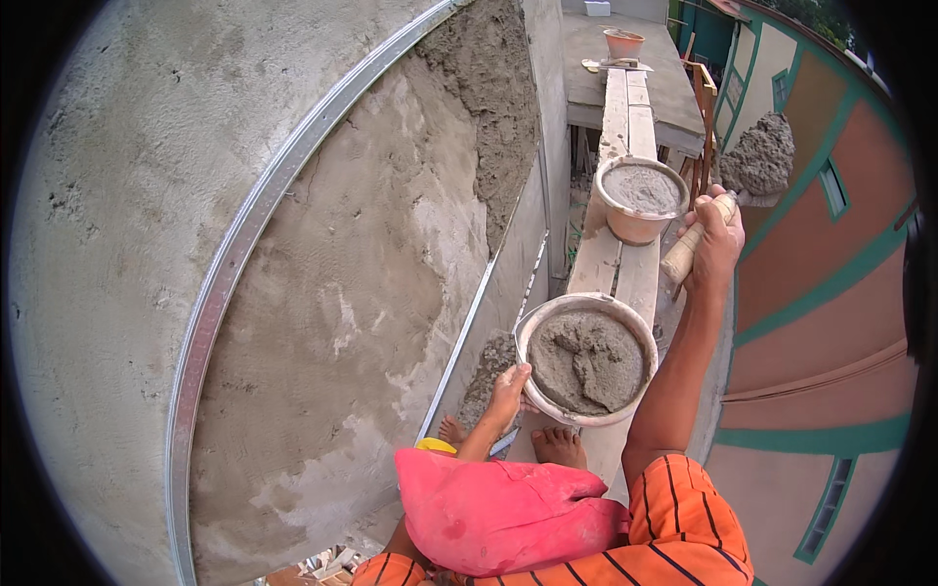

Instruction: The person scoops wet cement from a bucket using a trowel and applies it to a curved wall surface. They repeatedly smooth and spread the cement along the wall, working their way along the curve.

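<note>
Mortar heap (758,156): just beyond the right hand (718,227), which is clenched around the pale trowel handle (696,241); blade mostly hidden under load. Left hand (505,393) grasps the near bucket (588,420) at its left rim. Risks, judged: heap rides out past the right fist, apparently clear of the planks (637,275); wrist roll could shed it over the side. Second bucket (640,231), just left of that fist, could be knocked by the handle. Uneven left-hand pull might tip the near bucket.
</note>
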